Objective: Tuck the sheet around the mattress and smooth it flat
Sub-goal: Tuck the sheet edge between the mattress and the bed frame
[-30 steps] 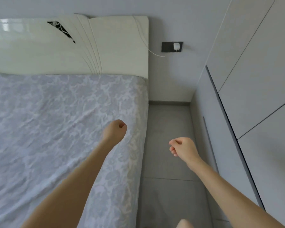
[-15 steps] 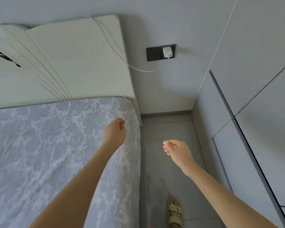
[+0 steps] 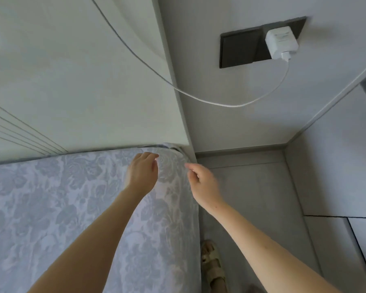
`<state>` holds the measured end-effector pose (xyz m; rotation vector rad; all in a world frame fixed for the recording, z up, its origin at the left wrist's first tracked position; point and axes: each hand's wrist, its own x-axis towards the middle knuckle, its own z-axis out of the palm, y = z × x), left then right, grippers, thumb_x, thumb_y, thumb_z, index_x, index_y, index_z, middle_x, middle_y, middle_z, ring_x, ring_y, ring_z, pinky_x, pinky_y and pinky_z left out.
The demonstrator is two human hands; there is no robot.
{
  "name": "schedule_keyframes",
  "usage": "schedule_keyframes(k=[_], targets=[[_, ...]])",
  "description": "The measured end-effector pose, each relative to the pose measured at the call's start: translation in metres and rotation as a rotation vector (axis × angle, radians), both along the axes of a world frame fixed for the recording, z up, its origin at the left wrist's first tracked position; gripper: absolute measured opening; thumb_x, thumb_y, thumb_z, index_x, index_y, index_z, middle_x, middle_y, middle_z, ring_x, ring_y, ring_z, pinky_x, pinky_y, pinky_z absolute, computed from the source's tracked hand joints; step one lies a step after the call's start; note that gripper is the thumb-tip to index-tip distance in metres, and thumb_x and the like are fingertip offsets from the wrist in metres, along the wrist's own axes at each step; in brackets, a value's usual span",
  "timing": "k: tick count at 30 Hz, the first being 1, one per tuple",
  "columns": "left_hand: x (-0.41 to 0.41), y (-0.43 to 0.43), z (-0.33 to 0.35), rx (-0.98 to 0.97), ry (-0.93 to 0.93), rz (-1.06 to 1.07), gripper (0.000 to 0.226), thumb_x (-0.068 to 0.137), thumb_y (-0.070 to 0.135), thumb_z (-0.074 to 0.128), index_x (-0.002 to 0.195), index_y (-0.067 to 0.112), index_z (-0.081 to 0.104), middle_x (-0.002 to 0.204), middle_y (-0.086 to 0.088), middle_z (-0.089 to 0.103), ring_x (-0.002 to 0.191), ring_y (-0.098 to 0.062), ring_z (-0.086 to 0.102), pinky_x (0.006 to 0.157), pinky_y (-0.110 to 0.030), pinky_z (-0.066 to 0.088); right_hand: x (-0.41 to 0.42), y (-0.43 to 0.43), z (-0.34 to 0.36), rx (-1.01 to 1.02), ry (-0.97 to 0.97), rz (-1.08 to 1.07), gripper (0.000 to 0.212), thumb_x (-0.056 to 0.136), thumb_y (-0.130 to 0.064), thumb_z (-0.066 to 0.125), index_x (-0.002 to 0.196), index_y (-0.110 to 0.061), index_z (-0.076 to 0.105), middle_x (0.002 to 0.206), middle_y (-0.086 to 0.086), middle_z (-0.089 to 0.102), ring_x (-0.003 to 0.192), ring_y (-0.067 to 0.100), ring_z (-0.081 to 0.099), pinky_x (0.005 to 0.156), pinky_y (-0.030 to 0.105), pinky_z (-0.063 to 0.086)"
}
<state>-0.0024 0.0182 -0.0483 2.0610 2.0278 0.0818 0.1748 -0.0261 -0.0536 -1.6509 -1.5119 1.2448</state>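
A: Head view first: where are the hands?

B: Both reach toward the top right corner of the bed. The left hand [image 3: 143, 172] is over the pale grey-lilac floral-patterned sheet [image 3: 57, 208], fingers curled loosely down, gripping nothing I can see. Whether the fingertips touch the fabric, I cannot tell.

A: And the other one?

B: The right hand [image 3: 203, 185] sits just beside the mattress edge, a little blurred, with its fingers partly curled and pointing at the corner. It holds nothing; the two hands are near each other but apart.

A: How does the sheet lie?

B: It covers the mattress top and wraps down over the rounded corner [image 3: 173, 161], with soft wrinkles across the surface. At the very corner a small white bit shows between sheet and headboard.

A: What surrounds it?

B: A cream glossy headboard [image 3: 72, 81] stands right behind the mattress. On the grey wall is a dark rectangular socket plate [image 3: 241, 49] with a white charger plug [image 3: 281, 42], and its white cable [image 3: 209, 100] sags across to the headboard. Below, on the grey tiled floor [image 3: 251, 187], a foot in a beige strapped sandal [image 3: 212, 265] is beside the bed.
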Motion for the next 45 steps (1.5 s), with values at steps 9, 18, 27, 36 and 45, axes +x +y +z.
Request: schedule_keyframes(k=[9, 18, 27, 36, 45], targets=[[-0.030, 0.069, -0.088, 0.002, 0.008, -0.154, 0.055, 0.091, 0.039, 0.026, 0.107, 0.011, 0.070, 0.107, -0.003, 0.072, 0.098, -0.026, 0.065, 0.087, -0.035, 0.048, -0.057, 0.104, -0.120, 0.000, -0.163, 0.325, 0.046, 0.102, -0.028, 0.032, 0.146, -0.015, 0.033, 0.153, 0.000, 0.031, 0.142, 0.013, 0.023, 0.114, 0.023, 0.014], [-0.021, 0.074, -0.107, -0.081, 0.076, -0.089, 0.059, 0.090, 0.043, 0.019, 0.110, 0.017, 0.068, 0.106, 0.000, 0.071, 0.096, -0.025, 0.065, 0.081, -0.034, 0.049, -0.057, 0.118, -0.156, -0.424, 0.466, 0.028, 0.041, 0.100, -0.038, 0.039, 0.137, -0.024, 0.047, 0.139, -0.005, 0.051, 0.129, 0.011, 0.045, 0.113, 0.033, 0.030], [-0.024, 0.047, -0.100, 0.150, 0.082, -0.116, 0.030, 0.090, 0.019, 0.043, 0.094, 0.002, 0.068, 0.096, -0.011, 0.069, 0.092, -0.030, 0.064, 0.088, -0.037, 0.047, -0.070, 0.114, -0.160, -0.497, 0.676, -0.432, 0.021, 0.096, -0.024, 0.050, 0.093, -0.025, 0.071, 0.100, -0.003, 0.071, 0.102, 0.014, 0.063, 0.094, 0.030, 0.047], [-0.076, 0.052, -0.089, 0.171, 0.153, -0.035, 0.035, 0.092, 0.030, 0.042, 0.102, 0.010, 0.069, 0.106, -0.008, 0.069, 0.095, -0.032, 0.063, 0.099, -0.046, 0.040, -0.079, 0.083, -0.154, -0.455, 0.622, -0.342, 0.054, 0.083, -0.045, 0.056, 0.131, -0.019, 0.053, 0.125, 0.001, 0.062, 0.116, 0.017, 0.058, 0.102, 0.037, 0.044], [-0.082, 0.052, -0.062, 0.358, -0.102, -0.031, 0.028, 0.093, 0.021, 0.046, 0.098, 0.006, 0.069, 0.097, -0.007, 0.070, 0.089, -0.027, 0.063, 0.082, -0.028, 0.042, -0.082, 0.102, -0.113, -0.574, 0.680, -0.385, 0.067, 0.066, -0.028, 0.084, 0.124, -0.012, 0.054, 0.114, 0.007, 0.067, 0.097, 0.021, 0.068, 0.088, 0.038, 0.055]])
